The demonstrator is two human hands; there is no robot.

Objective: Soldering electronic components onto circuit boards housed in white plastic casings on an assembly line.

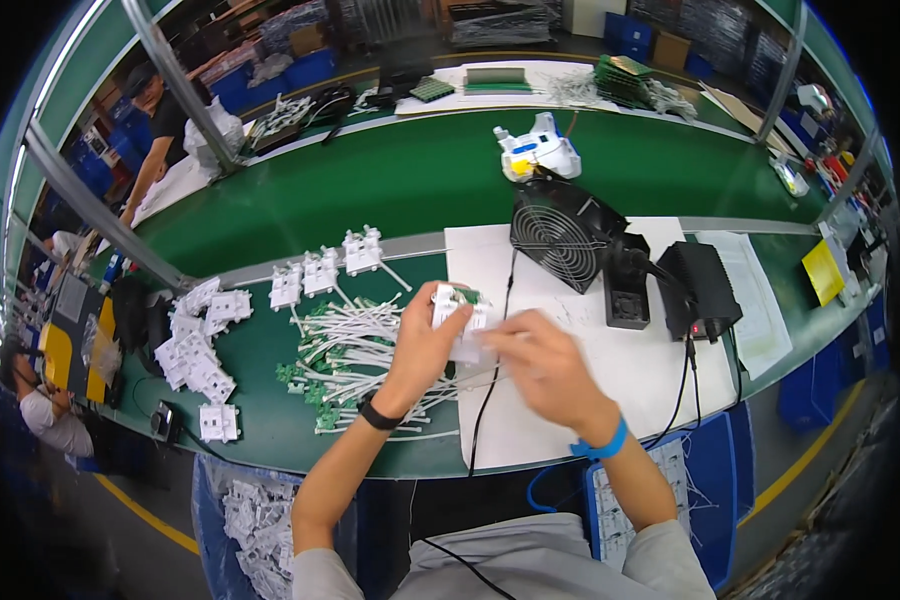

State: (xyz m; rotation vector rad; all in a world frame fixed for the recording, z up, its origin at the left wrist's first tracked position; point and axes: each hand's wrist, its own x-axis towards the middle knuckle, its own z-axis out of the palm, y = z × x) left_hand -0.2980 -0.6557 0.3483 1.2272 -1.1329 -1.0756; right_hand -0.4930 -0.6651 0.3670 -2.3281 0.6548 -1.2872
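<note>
The left hand [420, 338] grips a white case [466, 348] at the frame's centre, thumb over its face. Its long axis runs roughly up-down, green board [467, 296] uppermost. Beside it, the right hand [548, 368] blurs; whether its bent fingers grip, I cannot tell.

Black round-grille fan [562, 240] upper centre-right of frame, on white sheet [650, 350]. Small black open-topped holder [626, 300] just right of it, then black box [705, 290] with red light, cords trailing down. Loose papers [760, 300] beyond, yellow card [823, 271] far right. Green conveyor belt [390, 170] across upper frame, white-blue-yellow device [536, 150] on it. Upper left: co-worker in dark shirt [173, 120]. Far left: yellow-and-black case [60, 355]. Yellow floor line [805, 455] lower right.
</note>
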